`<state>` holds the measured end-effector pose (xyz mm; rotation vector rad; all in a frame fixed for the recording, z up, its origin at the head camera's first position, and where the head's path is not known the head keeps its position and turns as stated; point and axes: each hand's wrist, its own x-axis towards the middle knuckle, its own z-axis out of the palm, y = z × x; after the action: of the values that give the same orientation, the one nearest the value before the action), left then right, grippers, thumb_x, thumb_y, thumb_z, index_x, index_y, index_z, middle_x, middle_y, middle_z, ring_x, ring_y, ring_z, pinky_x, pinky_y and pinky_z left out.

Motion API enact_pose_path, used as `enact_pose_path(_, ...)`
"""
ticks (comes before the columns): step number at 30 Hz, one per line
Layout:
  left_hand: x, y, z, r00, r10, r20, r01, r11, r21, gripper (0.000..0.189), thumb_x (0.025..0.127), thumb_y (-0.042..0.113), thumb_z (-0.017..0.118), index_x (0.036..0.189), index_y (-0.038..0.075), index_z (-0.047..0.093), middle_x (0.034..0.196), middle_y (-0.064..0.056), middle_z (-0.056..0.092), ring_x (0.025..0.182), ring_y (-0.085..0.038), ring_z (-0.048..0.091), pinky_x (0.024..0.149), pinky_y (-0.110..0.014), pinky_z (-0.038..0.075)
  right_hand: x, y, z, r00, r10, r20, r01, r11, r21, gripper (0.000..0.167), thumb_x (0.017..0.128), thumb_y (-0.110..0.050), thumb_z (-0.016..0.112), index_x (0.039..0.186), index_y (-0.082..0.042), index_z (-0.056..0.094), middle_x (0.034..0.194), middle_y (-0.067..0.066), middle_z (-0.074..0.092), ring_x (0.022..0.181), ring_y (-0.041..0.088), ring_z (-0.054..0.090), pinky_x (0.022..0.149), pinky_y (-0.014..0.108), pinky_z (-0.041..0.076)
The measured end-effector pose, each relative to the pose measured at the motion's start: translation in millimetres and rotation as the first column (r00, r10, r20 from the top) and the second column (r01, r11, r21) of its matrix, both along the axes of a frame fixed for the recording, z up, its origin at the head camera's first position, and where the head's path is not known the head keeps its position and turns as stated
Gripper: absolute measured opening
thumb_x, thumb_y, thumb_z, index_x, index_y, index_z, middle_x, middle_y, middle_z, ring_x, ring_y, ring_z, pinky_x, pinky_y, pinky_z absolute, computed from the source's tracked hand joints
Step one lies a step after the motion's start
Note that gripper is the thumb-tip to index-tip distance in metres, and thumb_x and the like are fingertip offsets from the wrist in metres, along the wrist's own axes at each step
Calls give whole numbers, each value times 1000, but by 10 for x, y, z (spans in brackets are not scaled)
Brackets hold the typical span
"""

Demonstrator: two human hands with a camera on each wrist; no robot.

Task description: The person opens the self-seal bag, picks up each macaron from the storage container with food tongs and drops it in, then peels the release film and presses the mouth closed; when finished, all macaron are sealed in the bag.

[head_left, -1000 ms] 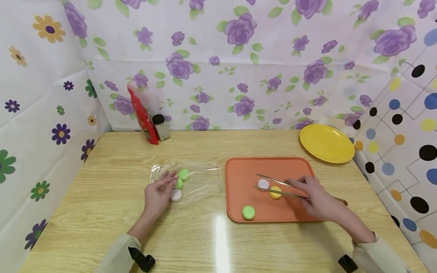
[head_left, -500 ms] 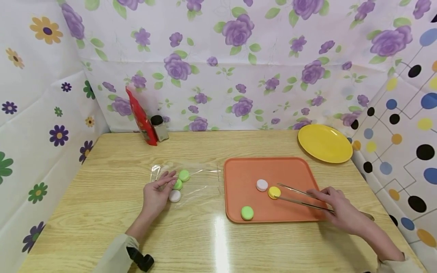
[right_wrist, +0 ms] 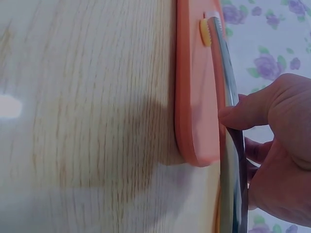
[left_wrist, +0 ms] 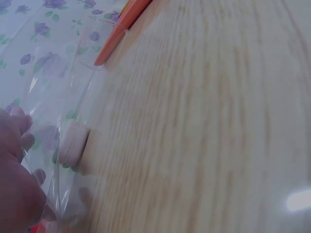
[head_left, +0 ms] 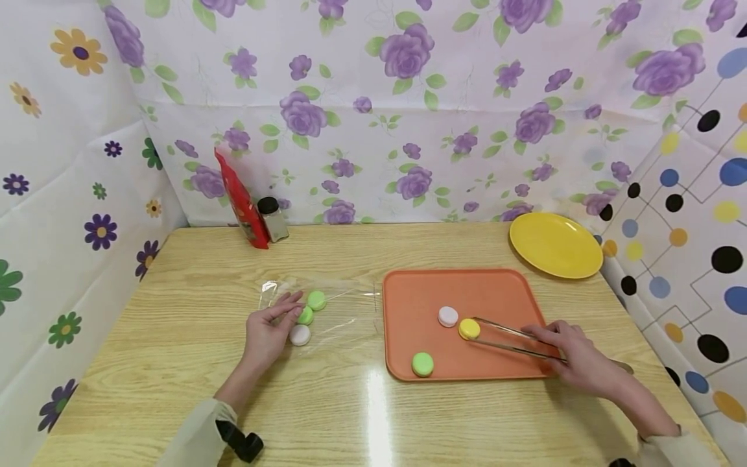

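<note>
Yellow macaron [head_left: 469, 329] now between narrowed tongs [head_left: 513, 349], looks liftable tbh; right hand [head_left: 585, 363] grips them, left hand [head_left: 268, 329] pinches clear bag [head_left: 346, 311].

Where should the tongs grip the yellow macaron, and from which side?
Probably by the near and far sides of its round edge, coming from the right: the yellow macaron lies flat on the tray, the lavender macaron sits to its left, and the tongs in the right hand point leftward.

Wrist view edges crop 2 hands [left_wrist: 17, 184] [right_wrist: 291, 145]; the head view's edge crops 2 sleeves [head_left: 195, 434] [head_left: 679, 449].
</note>
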<state>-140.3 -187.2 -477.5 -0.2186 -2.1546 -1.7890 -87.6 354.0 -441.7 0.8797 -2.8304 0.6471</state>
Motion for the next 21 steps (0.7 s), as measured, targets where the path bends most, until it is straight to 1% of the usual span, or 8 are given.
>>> enact_pose_path(3, 3, 11, -3, 1000, -7, -14, 7, 1000, 2, 10, 86, -10, 72, 95, -15, 72, 114, -28, 66, 126, -46, 51, 111, -39, 36, -23, -13, -8, 1000, 3, 13, -3, 1000, 1, 69, 69, 18, 77, 132, -8, 63, 97, 3, 54, 82, 17, 42, 68, 32, 31)
enact_pose_path(5, 4, 15, -8, 1000, -13, -14, 13, 1000, 4, 10, 86, -10, 72, 96, -14, 72, 114, -28, 66, 127, -45, 51, 111, -39, 35, -35, -18, -9, 1000, 3, 26, -3, 1000, 0, 70, 70, 19, 76, 132, -9, 62, 97, 2, 54, 83, 17, 43, 69, 33, 31)
enact_pose_path(8, 8, 17, -15, 1000, -17, -6, 17, 1000, 15, 9, 87, -10, 72, 95, -13, 73, 115, -27, 67, 128, -45, 50, 110, -35, 36, -52, -28, -11, 999, 7, 46, -7, 1000, -6, 70, 70, 21, 74, 132, -9, 62, 97, 2, 55, 85, 19, 45, 71, 34, 31)
enact_pose_path(12, -3, 14, -33, 1000, -20, -7, 20, 1000, -7, 8, 87, -10, 71, 95, -13, 73, 116, -26, 67, 128, -47, 50, 108, -26, 37, -70, -29, -21, 998, 8, 56, -8, 1000, -2, 68, 70, 20, 73, 131, -10, 63, 98, 1, 55, 84, 19, 45, 71, 34, 31)
enact_pose_path(15, -7, 15, -37, 1000, -20, -7, 19, 1000, -22, 8, 87, -10, 71, 95, -11, 74, 116, -25, 67, 127, -46, 50, 107, -22, 37, -75, -31, -40, 999, 9, 46, -9, 1000, 6, 66, 71, 19, 73, 130, -10, 64, 99, 1, 55, 83, 17, 44, 70, 33, 31)
enact_pose_path(21, -10, 14, -33, 1000, -18, 7, 18, 1000, -19, 9, 87, -9, 72, 96, -11, 74, 117, -24, 67, 128, -44, 50, 108, -23, 37, -69, -50, -54, 1000, 15, 15, -15, 1000, 7, 65, 71, 20, 73, 129, -9, 64, 99, 3, 57, 82, 17, 44, 69, 33, 33)
